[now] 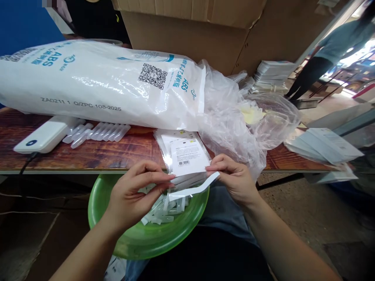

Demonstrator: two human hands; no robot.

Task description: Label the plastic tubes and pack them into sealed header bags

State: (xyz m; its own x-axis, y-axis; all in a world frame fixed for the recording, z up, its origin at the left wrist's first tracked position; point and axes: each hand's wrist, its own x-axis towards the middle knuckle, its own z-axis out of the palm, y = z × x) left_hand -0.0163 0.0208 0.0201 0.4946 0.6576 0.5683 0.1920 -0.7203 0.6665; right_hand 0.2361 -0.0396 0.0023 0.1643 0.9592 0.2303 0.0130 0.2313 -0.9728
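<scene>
A clear plastic bag (190, 180) with a white strip (193, 190) along its near edge stretches between my two hands. My left hand (133, 193) pinches the bag's left side between thumb and fingers. At the right corner, my right hand (234, 177) is closed on the bag, its fingertips close to the strip's raised end. Just beyond lies a stack of clear bags with white printed cards (187, 152), reaching the table's front edge. Below my hands a green basin (187, 236) holds many small translucent plastic pieces (161, 212).
A large white ABS sack (102, 86) lies across the wooden table (140, 150). A white device (45, 134) with a cable and a row of translucent tubes (99, 132) sit at left. Crumpled clear plastic (231, 113) and packets (325, 144) are at right. A person (331, 50) stands beyond.
</scene>
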